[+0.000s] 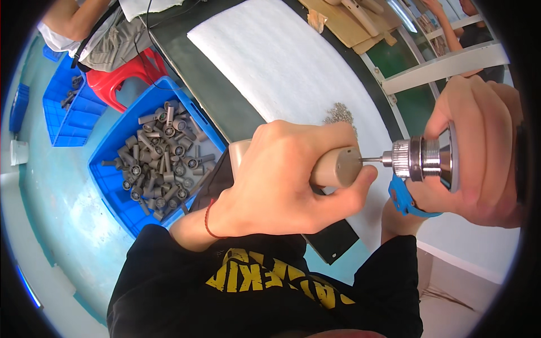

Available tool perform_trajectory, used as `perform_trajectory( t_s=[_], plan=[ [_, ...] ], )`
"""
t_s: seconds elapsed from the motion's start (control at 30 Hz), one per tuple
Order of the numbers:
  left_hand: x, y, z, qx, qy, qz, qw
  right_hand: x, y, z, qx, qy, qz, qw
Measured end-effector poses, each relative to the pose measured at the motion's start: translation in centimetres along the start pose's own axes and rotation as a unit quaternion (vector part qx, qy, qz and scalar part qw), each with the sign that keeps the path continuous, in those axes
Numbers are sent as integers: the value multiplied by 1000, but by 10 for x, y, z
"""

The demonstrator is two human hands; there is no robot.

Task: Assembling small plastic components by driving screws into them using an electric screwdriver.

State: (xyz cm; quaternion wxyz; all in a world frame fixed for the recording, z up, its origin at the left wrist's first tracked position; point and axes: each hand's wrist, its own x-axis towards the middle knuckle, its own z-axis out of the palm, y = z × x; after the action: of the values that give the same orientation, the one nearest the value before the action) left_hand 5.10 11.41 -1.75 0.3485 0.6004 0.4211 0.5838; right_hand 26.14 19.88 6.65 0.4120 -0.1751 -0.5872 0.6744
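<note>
My left hand (282,177) is closed around a beige plastic part (340,168) whose rounded end faces right; another piece of beige plastic shows behind the hand at its left. In my right hand (479,143) is an electric screwdriver (416,159) with a shiny knurled metal collar; its rear is hidden by the fingers. The thin bit (372,160) points left and meets the end face of the beige part, close to my left thumb. Behind my hands, a small heap of screws (340,114) lies on a white foam sheet (256,48).
Left of the workbench (191,62) stands a blue crate (107,188) filled with grey-brown plastic parts (160,163). Beyond are a red stool (104,85), a seated person (115,39) and another blue crate (66,121). Cardboard (344,25) bearing beige parts lies at the far side, beside a metal frame (445,70).
</note>
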Motion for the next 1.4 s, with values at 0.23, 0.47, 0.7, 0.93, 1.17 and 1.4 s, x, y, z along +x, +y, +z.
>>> perform_trajectory(
  t_s=[0.23,0.47,0.7,0.93,1.17,1.4],
  plan=[
    [4,7,6,34,-24,-9,999,49,0,56,93,-171,-168,966],
    [27,20,-12,154,-79,48,984,53,-9,38,172,-176,-193,950],
    [192,-63,-39,504,-240,284,780,82,-51,-28,162,-32,-315,935],
    [407,-171,-122,810,-34,210,547,93,-41,-46,134,8,-312,941],
    [484,-268,-135,831,272,-29,485,100,-42,-45,128,-17,-294,947],
    [449,-256,-75,742,132,-32,656,84,-49,-44,176,30,-307,935]
  ],
)
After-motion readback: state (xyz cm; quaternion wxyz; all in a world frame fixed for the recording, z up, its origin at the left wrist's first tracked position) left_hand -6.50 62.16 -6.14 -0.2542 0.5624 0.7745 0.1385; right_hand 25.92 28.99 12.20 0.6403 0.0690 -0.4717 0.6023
